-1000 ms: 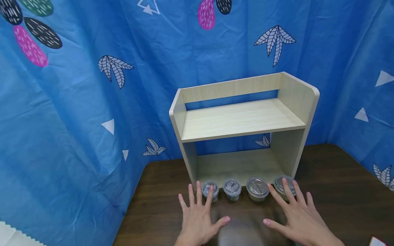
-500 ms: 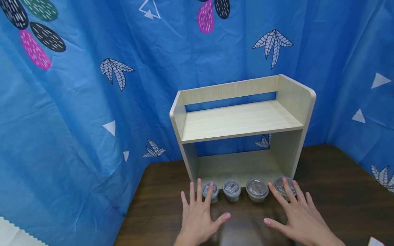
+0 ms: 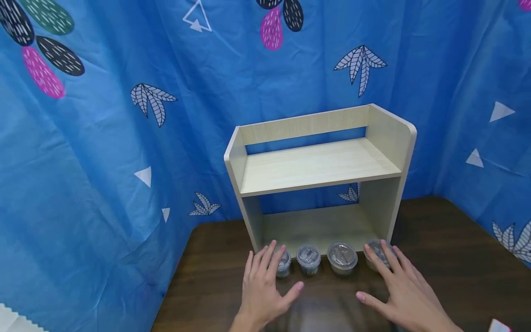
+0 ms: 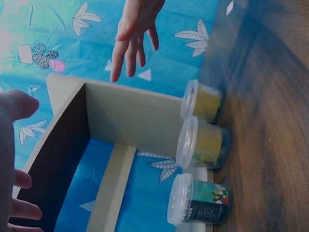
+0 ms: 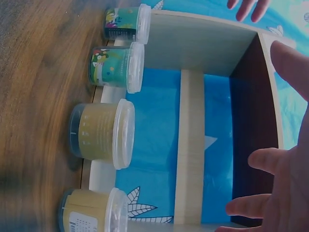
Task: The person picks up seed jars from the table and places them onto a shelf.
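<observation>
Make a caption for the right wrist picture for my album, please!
Four lidded tubs line up on a brown table before a pale shelf, the right hand nearby.

It's a curtained-off tabletop corner, this: patterned blue cloth [image 3: 103,193] hangs ahead of the left hand [image 3: 262,295] and the right hand [image 3: 410,295], and swings round on the outer side of each! Beneath both, a dark wooden table [image 3: 207,276]; just ahead, a pale desk shelf [image 3: 319,166], four lidded tubs [image 3: 342,258] lined up along its front. Home, office, lab beyond? Can't tell.
</observation>
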Available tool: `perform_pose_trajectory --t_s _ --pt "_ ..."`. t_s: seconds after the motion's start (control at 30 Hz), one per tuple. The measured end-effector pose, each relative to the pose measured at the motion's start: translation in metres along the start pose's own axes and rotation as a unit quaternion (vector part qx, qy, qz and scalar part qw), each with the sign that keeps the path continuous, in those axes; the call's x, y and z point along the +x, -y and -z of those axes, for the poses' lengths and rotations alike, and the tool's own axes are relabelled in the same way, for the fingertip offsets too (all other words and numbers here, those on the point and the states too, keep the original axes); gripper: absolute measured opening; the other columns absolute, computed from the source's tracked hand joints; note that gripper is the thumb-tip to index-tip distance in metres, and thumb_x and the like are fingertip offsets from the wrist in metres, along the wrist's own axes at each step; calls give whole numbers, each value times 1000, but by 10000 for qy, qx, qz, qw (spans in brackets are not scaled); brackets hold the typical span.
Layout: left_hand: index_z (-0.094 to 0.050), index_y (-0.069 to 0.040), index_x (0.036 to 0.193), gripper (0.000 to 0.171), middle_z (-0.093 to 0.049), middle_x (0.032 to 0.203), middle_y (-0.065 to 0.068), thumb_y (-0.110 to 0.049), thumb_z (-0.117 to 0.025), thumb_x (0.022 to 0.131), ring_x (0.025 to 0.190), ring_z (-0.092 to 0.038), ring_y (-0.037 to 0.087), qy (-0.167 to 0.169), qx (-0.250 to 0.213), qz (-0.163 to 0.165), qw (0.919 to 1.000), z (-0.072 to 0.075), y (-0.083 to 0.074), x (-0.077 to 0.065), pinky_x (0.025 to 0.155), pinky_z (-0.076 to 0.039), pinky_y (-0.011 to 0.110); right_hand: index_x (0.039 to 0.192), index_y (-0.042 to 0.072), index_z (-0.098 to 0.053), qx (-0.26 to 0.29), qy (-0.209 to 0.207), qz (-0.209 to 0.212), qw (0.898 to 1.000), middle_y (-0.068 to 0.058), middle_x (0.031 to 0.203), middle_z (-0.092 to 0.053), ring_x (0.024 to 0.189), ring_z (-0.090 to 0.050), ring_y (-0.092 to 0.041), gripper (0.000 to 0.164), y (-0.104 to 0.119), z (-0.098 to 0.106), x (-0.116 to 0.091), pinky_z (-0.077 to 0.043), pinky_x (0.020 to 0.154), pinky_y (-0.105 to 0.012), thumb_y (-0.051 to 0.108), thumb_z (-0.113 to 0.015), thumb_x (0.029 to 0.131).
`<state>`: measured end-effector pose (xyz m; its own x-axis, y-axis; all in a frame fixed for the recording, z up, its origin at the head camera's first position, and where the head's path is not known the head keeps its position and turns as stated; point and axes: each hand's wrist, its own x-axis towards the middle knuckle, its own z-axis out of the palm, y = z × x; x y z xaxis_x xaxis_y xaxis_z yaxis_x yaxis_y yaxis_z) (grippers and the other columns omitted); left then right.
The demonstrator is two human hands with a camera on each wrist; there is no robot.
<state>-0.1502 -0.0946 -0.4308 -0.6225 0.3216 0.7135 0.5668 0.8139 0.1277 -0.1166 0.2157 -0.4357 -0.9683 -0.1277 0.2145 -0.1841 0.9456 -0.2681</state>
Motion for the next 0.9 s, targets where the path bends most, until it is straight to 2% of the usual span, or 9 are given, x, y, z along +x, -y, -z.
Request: perform_pose_trajectory --t_s 0.3,0.5,0.6,0.77,0.9 --pt "-61 -12 129 60 -59 133 7 -57 -57 90 108 -60 24 -751 -422 -335 9957 -8 12 3 89 -45 51 156 17 -29 265 -374 -105 9989 -25 152 -31 128 -36 -52 103 -4 -7 -4 -38 83 -75 73 -65 78" --pt "-62 -11 126 58 -60 128 6 -56 -52 93 103 -61 22 -1041 -612 -405 9919 -10 18 8 86 -46 45 156 15 -28 549 -576 -303 9964 -26 148 -35 123 -39 -52 102 -8 -10 -7 -38 78 -76 66 -70 79" --pt "-63 -9 124 55 -61 126 7 -53 -55 92 102 -62 22 -1222 -716 -439 9889 -10 21 9 85 -46 45 154 12 -32 702 -692 -380 9944 -27 146 -37 121 -40 -51 100 -7 -13 -7 -39 77 -76 64 -72 78" --pt "-63 -6 123 52 -62 124 9 -43 -63 87 101 -62 23 -1475 -910 -536 9834 -8 29 12 84 -45 43 149 6 -39 950 -1080 -461 9885 -27 141 -43 118 -43 -48 96 -6 -17 -8 -41 75 -75 57 -77 77" --pt "-63 -6 122 50 -63 122 9 -40 -64 86 100 -62 23 -1630 -1040 -577 9794 -8 33 15 83 -44 39 148 6 -41 1111 -1481 -507 9814 -27 136 -48 115 -44 -46 94 -7 -21 -7 -40 72 -75 51 -81 76"
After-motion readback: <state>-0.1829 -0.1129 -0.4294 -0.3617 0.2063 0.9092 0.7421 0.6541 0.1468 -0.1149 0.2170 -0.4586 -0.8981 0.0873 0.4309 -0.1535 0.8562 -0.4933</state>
